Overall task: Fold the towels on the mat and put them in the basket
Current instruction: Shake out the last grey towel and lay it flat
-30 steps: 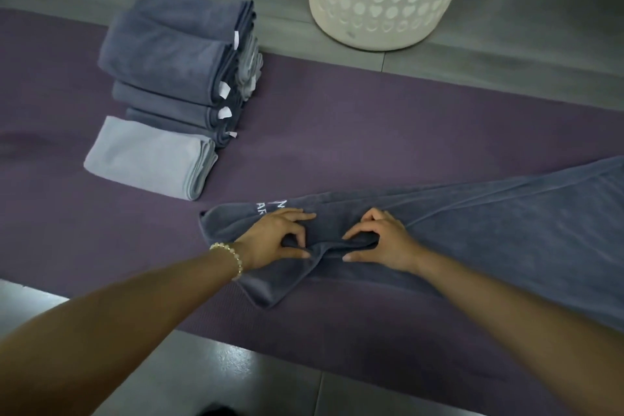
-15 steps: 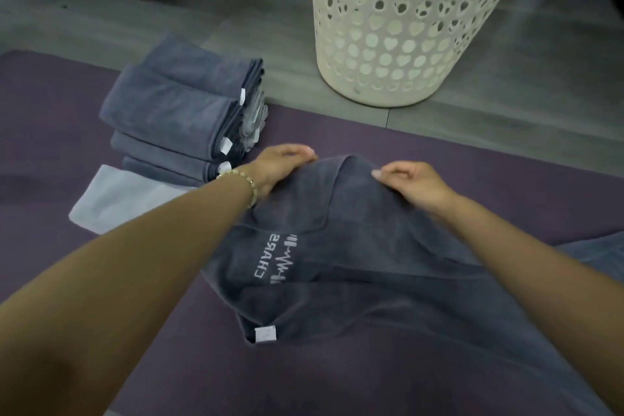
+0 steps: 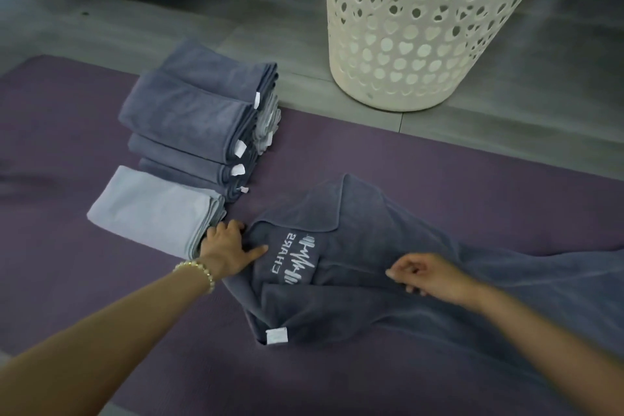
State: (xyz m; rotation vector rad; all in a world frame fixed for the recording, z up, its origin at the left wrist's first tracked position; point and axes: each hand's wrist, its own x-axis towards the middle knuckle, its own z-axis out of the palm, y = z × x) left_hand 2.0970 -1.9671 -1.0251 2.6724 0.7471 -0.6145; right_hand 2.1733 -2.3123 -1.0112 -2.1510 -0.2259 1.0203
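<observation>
Centre frame is taken up by a dark grey terry towel (image 3: 371, 314), which is laid crumpled and partly doubled over on a long purple foam mat (image 3: 439, 172) and is spread out to the right edge. A white stitched logo (image 3: 297, 258) is shown on its upper fold, and a small white tag (image 3: 277, 336) is seen at its lower corner.

The left hand (image 3: 229, 246), on whose wrist a gold bead bracelet (image 3: 197, 268) is worn, is pressed flat on the towel's left edge, with fingers straight and thumb stretched out over the cloth. The right hand (image 3: 435, 277) is held at the towel's middle, right of the logo; its fingers (image 3: 393, 273) are loosely bent and blurred, and whether cloth is pinched cannot be told.

Just left of the left hand a folded light grey towel (image 3: 152, 213) is placed, and behind it, at upper left, a stack of folded dark grey towels (image 3: 189, 118) is piled. A cream perforated plastic basket (image 3: 405, 44) is stood on the grey floor (image 3: 202, 20) at upper right, just beyond the mat.
</observation>
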